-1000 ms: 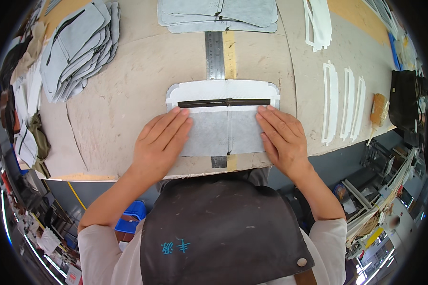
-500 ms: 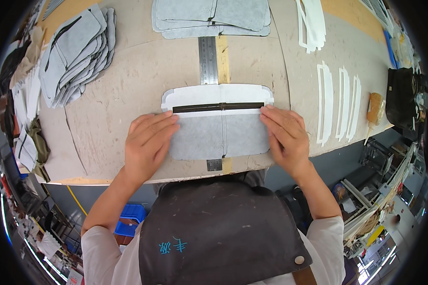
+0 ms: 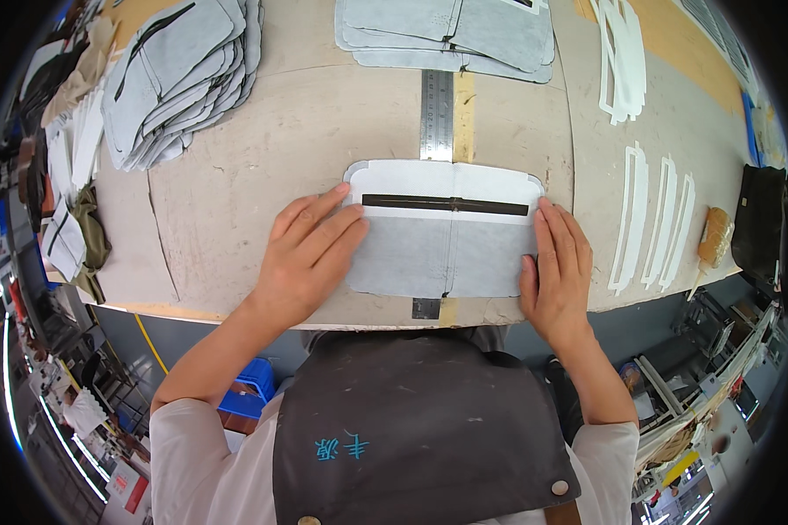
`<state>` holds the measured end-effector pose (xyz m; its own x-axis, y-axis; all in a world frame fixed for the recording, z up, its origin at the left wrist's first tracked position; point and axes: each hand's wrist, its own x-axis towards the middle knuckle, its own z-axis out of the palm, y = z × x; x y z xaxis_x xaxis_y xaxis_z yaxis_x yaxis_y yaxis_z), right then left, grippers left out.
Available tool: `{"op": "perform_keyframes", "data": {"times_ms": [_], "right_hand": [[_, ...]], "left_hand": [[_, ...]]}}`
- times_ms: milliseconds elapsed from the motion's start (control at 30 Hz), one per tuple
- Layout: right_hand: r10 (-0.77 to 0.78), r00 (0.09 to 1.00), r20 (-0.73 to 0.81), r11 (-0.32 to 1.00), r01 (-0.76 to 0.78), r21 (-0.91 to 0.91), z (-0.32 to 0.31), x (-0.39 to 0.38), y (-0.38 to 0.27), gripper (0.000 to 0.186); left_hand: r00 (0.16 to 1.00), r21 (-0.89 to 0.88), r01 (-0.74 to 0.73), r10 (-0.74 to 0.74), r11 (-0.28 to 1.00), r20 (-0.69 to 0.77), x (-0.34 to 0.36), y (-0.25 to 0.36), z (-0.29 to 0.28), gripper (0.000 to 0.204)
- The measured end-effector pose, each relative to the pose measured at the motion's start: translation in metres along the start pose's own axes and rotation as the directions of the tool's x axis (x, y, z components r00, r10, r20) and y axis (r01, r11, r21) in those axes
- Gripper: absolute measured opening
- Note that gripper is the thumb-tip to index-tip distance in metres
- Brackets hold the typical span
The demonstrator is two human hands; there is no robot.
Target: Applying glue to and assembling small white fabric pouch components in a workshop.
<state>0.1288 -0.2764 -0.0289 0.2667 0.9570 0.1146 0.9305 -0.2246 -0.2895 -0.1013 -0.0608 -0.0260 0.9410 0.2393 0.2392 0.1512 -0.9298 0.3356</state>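
Observation:
A grey, round-cornered fabric panel (image 3: 403, 254) lies flat on the worktable in front of me. Across its upper part runs a white band (image 3: 499, 185) with a long, thin black slot (image 3: 442, 205), and a seam line crosses the panel's middle from top to bottom. My left hand (image 3: 311, 254) rests at the panel's left edge, fingers stretched and slightly apart, their tips beside the slot's left end. At the right edge lies my right hand (image 3: 562, 262), fingers extended, the fingertips just beyond the slot's right end. Neither hand grips anything.
A metal ruler (image 3: 436, 114) and yellow tape (image 3: 464, 118) run under the panel. Grey panels are stacked at the far left (image 3: 184, 70) and far middle (image 3: 446, 39). White frame-shaped strips (image 3: 630, 219) lie right, near a brown-wrapped tool (image 3: 714, 238) and a black bag (image 3: 759, 219).
The whole view has shifted, so the table contents appear farther right. My right fingertips have moved off the slot's end to the panel's right edge. My left fingers have spread a little.

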Motion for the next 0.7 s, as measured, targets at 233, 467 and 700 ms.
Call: {"op": "perform_keyframes", "data": {"times_ms": [233,467,700], "right_hand": [[-0.017,0.999,0.028,0.992,0.014,0.124,-0.005,0.006,0.002,0.058],[0.169,0.965,-0.201,0.935,-0.092,0.343,-0.021,0.037,0.02,0.049],[0.108,0.994,-0.009,0.781,-0.079,0.619,-0.011,0.093,0.017,0.016]], "left_hand": [[0.983,-0.234,0.163,-0.178,0.958,-0.044,0.004,-0.006,-0.005,0.03],[0.991,-0.203,0.072,-0.093,0.976,-0.098,0.052,-0.005,0.002,0.033],[0.998,-0.248,0.065,-0.067,0.967,0.001,0.092,0.006,0.022,0.036]]}}
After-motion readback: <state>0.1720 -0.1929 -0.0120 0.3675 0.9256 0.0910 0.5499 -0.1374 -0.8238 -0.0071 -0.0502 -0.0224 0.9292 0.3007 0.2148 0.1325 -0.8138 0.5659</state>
